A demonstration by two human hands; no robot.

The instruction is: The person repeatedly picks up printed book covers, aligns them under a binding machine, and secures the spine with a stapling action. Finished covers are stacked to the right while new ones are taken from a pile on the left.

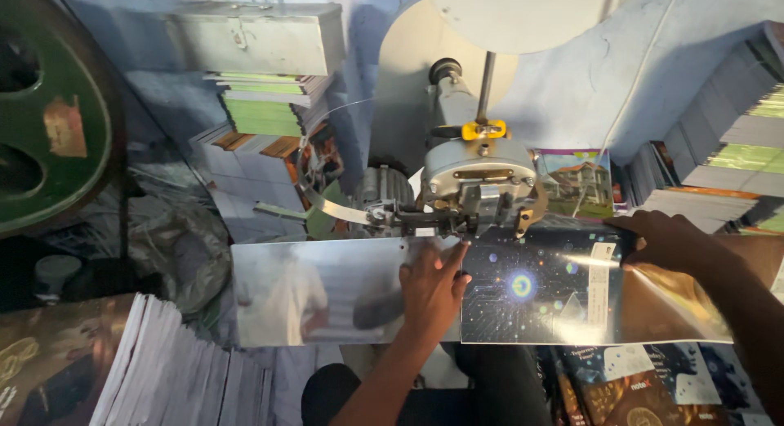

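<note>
Booklet point(539, 291), dark glossy cover, lies at lower centre-right of the frame on the shiny metal table point(314, 291), under the stitching machine head point(478, 189). I see my left hand point(431, 285) pressed flat on its edge, fingers spread; my right hand point(665, 240) pinches its far corner. Paper stacks point(175, 369) sit lower left.

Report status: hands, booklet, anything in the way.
Left hand flat on booklet edge, under stitching head. Right hand grips booklet's far end. Metal table bare beside it; nothing in the way.
</note>
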